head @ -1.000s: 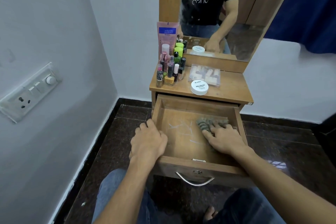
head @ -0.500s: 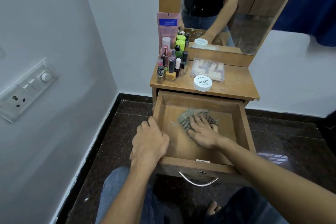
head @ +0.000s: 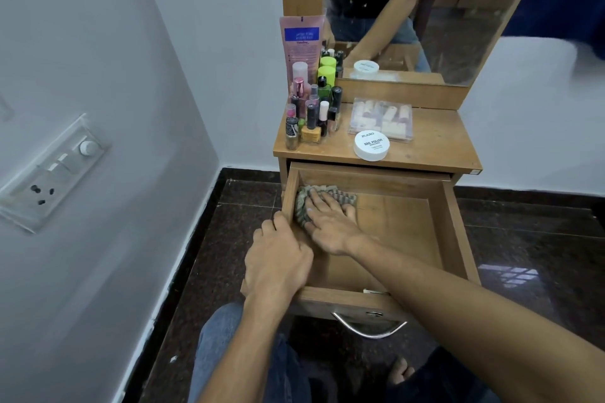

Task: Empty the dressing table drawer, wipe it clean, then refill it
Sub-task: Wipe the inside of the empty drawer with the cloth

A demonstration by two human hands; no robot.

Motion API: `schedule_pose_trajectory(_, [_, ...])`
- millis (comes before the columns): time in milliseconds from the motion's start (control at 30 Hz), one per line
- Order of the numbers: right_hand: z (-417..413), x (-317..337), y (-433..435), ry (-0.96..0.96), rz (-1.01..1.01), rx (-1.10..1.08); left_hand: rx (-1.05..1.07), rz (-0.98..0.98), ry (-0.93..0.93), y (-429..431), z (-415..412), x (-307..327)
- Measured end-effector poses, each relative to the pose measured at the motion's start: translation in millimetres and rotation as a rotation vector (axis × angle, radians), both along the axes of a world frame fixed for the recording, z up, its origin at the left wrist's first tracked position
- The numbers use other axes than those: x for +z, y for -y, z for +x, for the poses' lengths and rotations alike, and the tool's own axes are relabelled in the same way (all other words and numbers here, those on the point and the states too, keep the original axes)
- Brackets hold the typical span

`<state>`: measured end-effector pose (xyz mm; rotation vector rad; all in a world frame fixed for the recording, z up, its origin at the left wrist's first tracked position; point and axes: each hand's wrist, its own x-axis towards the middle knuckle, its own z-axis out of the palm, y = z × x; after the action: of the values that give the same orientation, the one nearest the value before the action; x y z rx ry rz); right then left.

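We found drawer [head: 453,239] pulled out; bottles [head: 311,114] parked on tabletop [head: 442,141] at 12 o'clock, presumably to clear wiping. Right hand [head: 330,222], fingers flat and apart, pressed cloth [head: 342,196] into 10 o'clock corner. Left hand [head: 278,258] fingers curled over 9 o'clock wall, steadying.

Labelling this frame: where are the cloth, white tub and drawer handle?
cloth [head: 302,204], head view, its bare left edge.
white tub [head: 371,145], head view, lid centre.
drawer handle [head: 368,333], head view, middle of the metal bow.

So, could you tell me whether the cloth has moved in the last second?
Yes. The cloth, under the right hand, slid from the right of the drawer to its left wall.
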<state>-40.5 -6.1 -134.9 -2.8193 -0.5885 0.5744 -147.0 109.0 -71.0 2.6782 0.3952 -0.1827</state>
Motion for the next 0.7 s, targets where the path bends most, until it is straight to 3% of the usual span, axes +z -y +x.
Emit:
schedule_pose_trajectory(267, [-5, 7, 1, 0.006, -0.009, 0.136, 0.01, -0.006, 0.021, 1, 0, 3])
schedule_pose_trajectory(700, [-46, 28, 34, -0.299, 0.023, 0.578, -0.001, 0.005, 0.037, 2, -3, 6])
